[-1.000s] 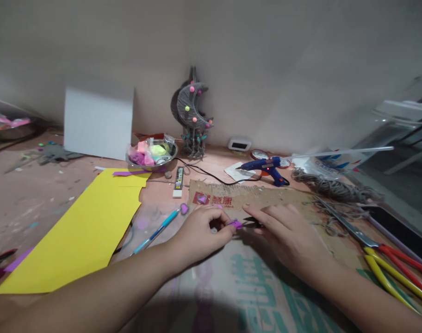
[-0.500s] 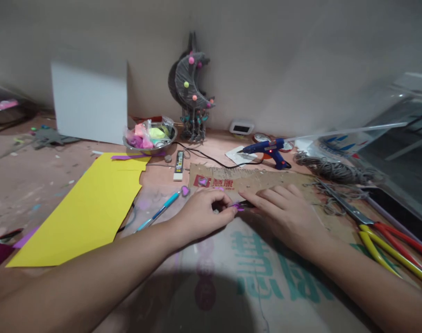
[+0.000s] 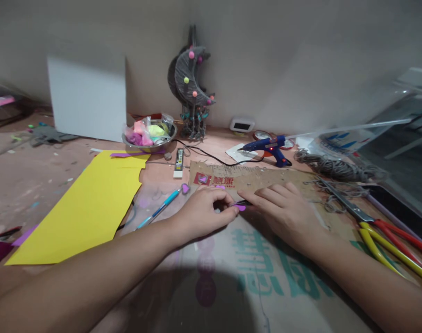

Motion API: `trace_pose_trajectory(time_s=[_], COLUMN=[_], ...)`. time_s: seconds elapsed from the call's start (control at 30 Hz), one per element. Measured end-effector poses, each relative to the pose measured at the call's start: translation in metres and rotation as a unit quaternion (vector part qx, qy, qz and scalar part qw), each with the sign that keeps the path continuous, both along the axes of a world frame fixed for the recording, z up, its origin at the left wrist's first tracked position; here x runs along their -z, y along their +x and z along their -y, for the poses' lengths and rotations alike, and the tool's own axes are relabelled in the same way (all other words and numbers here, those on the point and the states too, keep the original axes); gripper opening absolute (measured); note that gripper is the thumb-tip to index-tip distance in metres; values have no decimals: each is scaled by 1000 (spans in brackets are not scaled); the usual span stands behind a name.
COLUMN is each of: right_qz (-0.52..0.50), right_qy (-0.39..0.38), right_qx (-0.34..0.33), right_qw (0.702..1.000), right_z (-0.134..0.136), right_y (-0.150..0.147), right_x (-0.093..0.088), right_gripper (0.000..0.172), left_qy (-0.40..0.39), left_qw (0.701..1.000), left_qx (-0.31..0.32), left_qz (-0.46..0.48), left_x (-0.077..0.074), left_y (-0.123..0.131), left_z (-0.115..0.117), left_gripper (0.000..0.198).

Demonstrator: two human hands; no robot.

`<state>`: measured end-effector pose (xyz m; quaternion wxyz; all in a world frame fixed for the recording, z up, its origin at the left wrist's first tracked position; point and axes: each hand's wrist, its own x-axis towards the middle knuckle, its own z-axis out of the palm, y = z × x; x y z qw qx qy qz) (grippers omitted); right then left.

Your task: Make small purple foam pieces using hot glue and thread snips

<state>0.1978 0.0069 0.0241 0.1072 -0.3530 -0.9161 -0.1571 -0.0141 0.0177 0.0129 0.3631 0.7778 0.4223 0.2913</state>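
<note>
My left hand (image 3: 204,213) pinches a small purple paper piece (image 3: 240,207) between thumb and forefinger, low over the printed cardboard sheet (image 3: 266,273). My right hand (image 3: 287,213) lies just to its right with fingers together, curled over a small black cutting tool (image 3: 245,202) whose tip meets the purple piece. Most of the tool is hidden under the fingers. Two small purple heart cut-outs lie nearby, one (image 3: 185,188) by a blue pen (image 3: 158,210) and one (image 3: 203,179) on the torn cardboard strip (image 3: 252,178).
A yellow paper sheet (image 3: 82,208) lies left. A metal bowl of coloured clay (image 3: 149,134), a crescent-moon ornament (image 3: 191,83) and a blue glue gun (image 3: 268,148) stand along the wall. Grey twine (image 3: 336,170) and large scissors with yellow and red handles (image 3: 377,226) lie right.
The view has tilted slightly, shifting everything up and left. Both hands stay together on the purple piece; the left thumb and finger have closed a little tighter on it.
</note>
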Motion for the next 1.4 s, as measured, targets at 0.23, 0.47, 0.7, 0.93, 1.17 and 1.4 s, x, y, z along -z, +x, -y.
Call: trace_pose_trajectory(time_s=[0.23,0.47,0.7,0.93,1.17,1.4], right_qz=[-21,-37,-38,-35,-44,-58], right_qy=[-13,-10,-19,-33,-42,-49], right_qx=[-9,-11,-18,-17,-20,-30], right_qw=[1000,999,999,999,998,997], right_z=[-1,-4,-5,-4,-4,-3], right_y=[2,3,2,3,2,4], right_x=[2,6,8,8,10,10], right_gripper=[30,30,32,33,31,33], left_qy=[6,-9,10,15,20,30], left_qw=[1000,1000,1000,1000,1000,1000], left_qx=[5,2,3,12,6,7], left_qz=[5,-6,-3,-5,1,-2], left_x=[2,-3,2,2,3,6], left_y=[-1,0,0,0,1,1], left_z=[-1,0,-1,-1,-1,-2], left_gripper=[15,15,14,15,15,15])
